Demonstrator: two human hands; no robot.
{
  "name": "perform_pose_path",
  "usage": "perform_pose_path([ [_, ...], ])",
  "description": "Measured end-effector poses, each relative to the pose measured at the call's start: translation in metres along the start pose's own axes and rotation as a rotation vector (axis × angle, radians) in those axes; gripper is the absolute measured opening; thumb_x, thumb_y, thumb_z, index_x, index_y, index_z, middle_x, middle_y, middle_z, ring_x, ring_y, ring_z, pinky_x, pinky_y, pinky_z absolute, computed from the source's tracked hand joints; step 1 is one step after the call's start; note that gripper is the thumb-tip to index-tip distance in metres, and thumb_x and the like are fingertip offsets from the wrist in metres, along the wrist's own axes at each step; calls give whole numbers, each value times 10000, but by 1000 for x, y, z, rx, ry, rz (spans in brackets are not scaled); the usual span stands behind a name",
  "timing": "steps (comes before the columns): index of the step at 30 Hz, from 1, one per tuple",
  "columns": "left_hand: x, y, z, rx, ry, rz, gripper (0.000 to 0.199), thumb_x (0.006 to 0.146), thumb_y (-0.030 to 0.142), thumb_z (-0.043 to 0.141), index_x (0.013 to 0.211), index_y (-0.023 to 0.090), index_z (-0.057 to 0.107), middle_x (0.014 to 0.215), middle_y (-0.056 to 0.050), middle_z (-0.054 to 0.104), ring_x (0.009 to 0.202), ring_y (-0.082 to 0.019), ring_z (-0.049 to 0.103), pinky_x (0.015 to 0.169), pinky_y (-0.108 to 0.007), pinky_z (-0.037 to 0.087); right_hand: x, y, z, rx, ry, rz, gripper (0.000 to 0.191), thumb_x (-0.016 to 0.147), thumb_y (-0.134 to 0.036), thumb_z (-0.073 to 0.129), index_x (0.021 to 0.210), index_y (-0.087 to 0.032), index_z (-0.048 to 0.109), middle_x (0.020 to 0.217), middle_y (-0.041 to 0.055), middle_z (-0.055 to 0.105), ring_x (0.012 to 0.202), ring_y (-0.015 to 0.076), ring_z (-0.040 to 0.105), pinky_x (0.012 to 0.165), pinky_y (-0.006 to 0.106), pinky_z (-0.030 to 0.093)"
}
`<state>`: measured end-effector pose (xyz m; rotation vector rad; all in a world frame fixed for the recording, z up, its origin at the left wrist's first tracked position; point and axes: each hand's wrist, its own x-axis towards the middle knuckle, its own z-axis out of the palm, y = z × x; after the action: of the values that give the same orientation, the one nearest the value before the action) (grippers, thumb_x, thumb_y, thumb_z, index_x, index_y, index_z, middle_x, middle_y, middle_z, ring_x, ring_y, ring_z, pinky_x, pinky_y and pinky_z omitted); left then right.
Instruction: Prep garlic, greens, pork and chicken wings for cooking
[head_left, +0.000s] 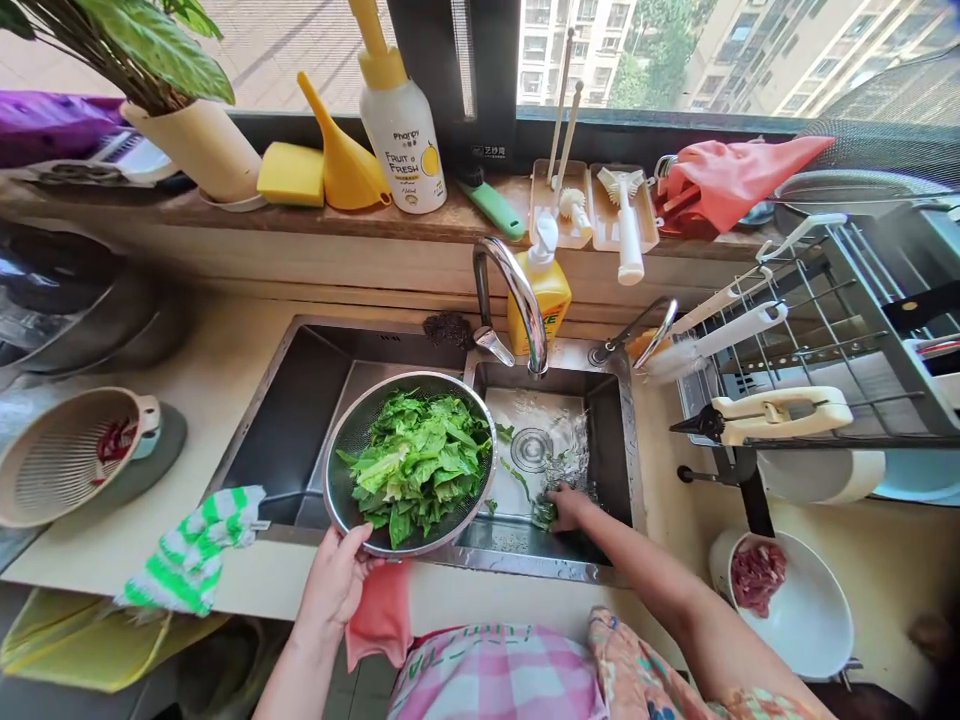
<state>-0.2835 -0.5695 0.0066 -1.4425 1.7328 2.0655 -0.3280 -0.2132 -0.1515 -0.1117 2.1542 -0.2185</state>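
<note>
- The metal strainer [343,495], filled with leafy greens [424,455], is held tilted over the large basin [289,450] and the divider beside it
- Its near rim is gripped by the left hand [337,578], with the thumb laid over the edge and the fingers partly hidden underneath
- The right hand [571,508] is lowered into the wet small basin [613,450], where loose leaves [544,512] are touched by the fingertips; whether these are pinched cannot be told, the fingertips being partly hidden
- Water is seen rippled around the drain [532,450], below the curved tap [535,325]
- A yellow bottle [553,293] is noted upright behind the tap
- A green-and-white cloth [196,550] is laid at the counter edge, left of the large basin
- Red pieces [118,440] are contained in a plastic basket [45,450] at far left
- Raw meat [757,577] is held in a white bowl [817,615] at right, below the dish rack [825,330], on which pale-handled scissors [787,414] are placed
</note>
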Motion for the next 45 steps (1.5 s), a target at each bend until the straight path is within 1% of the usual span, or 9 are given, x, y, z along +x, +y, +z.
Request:
perform_pose_path([
  [5,0,5,5,10,-15,15,227,647,143,631,838,185,517,572,37,615,414,-116,552,362,-191,463,-14,-14,-8,175,-13,-84,203,550,-97,701,736,-178,697,685,11,647,709,186,621,664,270,465],
  [16,0,0,8,-9,-52,33,244,679,147,640,878,187,504,587,40,603,404,-109,555,371,-190,466,-76,-1,-107,315,469,49,191,714,-121,537,887,-167,602,705,22,587,673,165,553,606,242,370],
  [21,-4,-1,14,-9,-100,66,253,694,157,633,905,198,501,625,54,597,436,-108,566,373,-192,469,-127,-91,-160,340,806,-478,213,736,-114,526,923,-206,570,891,25,616,823,171,571,736,262,431],
  [23,-7,0,17,-2,-108,52,237,708,152,624,903,198,498,624,59,584,435,-106,561,371,-196,472,-141,-139,-163,261,780,-638,274,736,-90,566,982,-207,597,1005,59,622,937,202,578,806,299,458],
  [28,-7,1,15,26,-90,44,218,732,110,610,910,188,513,648,45,594,426,-101,557,372,-194,468,-145,-204,-150,-2,622,-673,624,693,-363,802,1267,-291,571,1434,158,420,1323,505,283,982,751,234],
  [31,0,-2,8,20,-85,34,252,725,101,628,938,188,525,652,42,606,410,-100,552,371,-193,463,-142,-195,-153,105,647,-804,565,780,-439,718,1304,-314,546,1482,100,390,1401,459,160,1037,745,177],
  [35,8,-3,4,13,-81,10,255,711,107,635,929,186,530,641,31,622,424,-110,569,376,-191,470,-128,-180,-158,189,581,-940,366,892,-312,607,1246,-225,585,1297,110,575,1309,273,422,1086,532,334],
  [40,9,1,10,-38,-38,-52,214,680,127,633,851,193,522,574,52,594,402,-102,540,360,-179,450,-96,-167,-162,236,694,-1027,449,846,-485,628,1223,-243,598,1297,100,578,1332,297,387,1098,548,287],
  [45,15,8,7,-90,14,-47,192,640,150,646,771,192,512,532,68,566,390,-101,525,341,-175,431,-23,-110,-176,485,663,-381,345,983,-289,362,1233,-194,580,1197,103,630,1157,205,542,1009,359,403],
])
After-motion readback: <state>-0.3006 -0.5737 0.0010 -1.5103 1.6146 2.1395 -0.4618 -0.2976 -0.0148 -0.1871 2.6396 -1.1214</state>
